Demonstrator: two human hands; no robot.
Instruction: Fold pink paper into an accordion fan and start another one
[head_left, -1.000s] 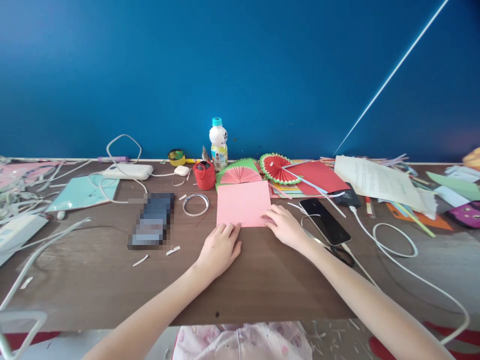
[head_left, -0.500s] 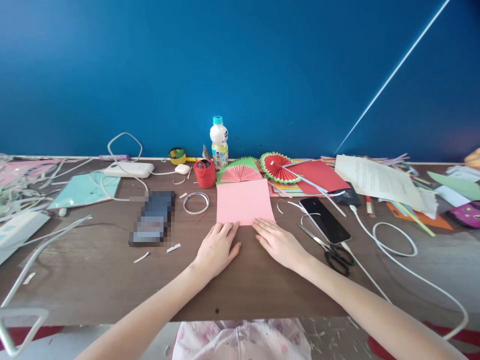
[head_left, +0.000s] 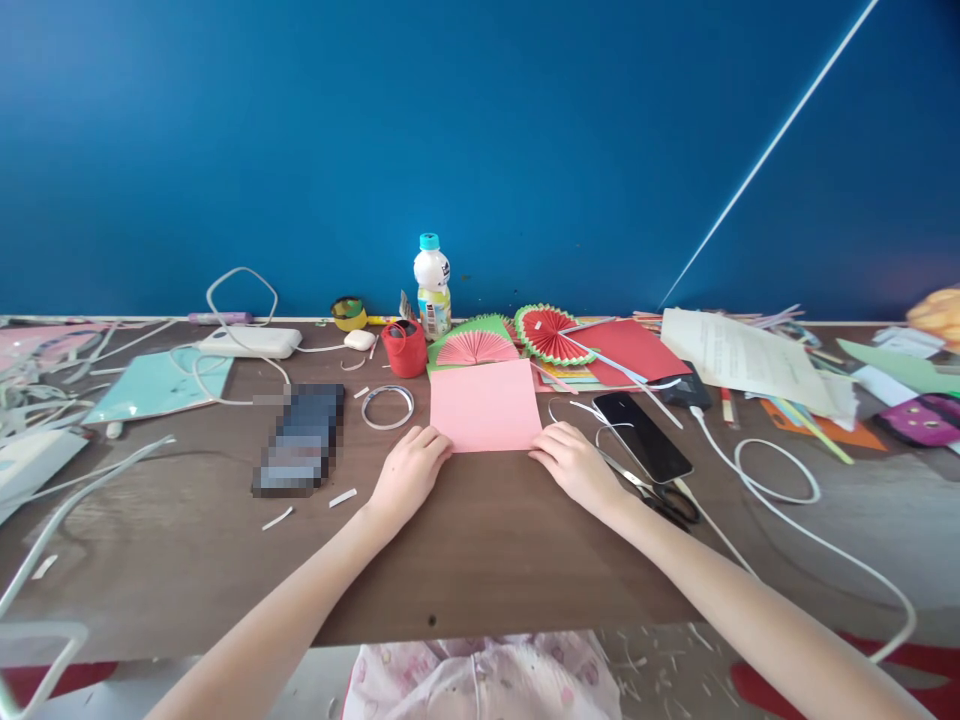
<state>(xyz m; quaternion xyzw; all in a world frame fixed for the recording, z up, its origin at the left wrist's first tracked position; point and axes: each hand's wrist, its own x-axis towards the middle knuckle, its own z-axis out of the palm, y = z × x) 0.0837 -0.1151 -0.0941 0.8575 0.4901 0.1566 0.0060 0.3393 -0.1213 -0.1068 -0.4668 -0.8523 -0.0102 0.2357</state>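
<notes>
A sheet of pink paper lies on the brown table in front of me. My left hand is at its near left corner, fingers closed together on the edge. At the near right corner, my right hand grips the paper in the same way, its thumb mostly hidden. Just beyond the sheet, a pink pleated paper fan rests on green paper, with a red and green pleated paper rosette to its right. Scissors with black handles lie right of my right hand, partly covered by my wrist.
A black phone lies right, a blurred-out device left. A roll of tape, a red pot and a bottle stand near the blue wall. White cables and paper scraps lie on both sides.
My hands have moved apart along the near edge of the pink paper, from near its middle out to the two corners. The view has shifted slightly.
</notes>
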